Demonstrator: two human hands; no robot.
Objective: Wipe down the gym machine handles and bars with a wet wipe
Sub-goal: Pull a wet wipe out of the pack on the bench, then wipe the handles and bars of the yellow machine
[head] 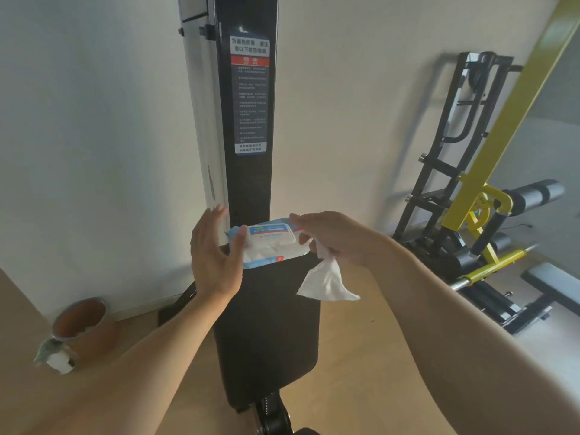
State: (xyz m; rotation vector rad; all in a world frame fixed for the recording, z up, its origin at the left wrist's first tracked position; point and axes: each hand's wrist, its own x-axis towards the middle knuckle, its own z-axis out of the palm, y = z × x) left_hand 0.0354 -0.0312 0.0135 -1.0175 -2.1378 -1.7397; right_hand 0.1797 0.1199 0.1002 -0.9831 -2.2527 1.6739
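My left hand (pixel 216 252) and right hand (pixel 332 238) are bare, with no gloves, rings or watch showing. Behind each wrist my forearm runs back uncovered all the way to the picture's lower edge, so no sleeve or cuff comes into view.

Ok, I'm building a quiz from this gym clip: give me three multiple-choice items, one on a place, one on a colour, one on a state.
1. Where does the wipe pack sit?
A. floor
B. top of the black pad
C. in the pot

2. What colour is the slanted bar at right?
A. yellow
B. red
C. white

3. What does the right hand do?
A. hangs idle
B. grips a bar
C. holds a loose wipe

Answers: 1 B, the pack rests on the pad's top edge. 2 A, the bar is plainly yellow. 3 C, the wipe dangles below its fingers.
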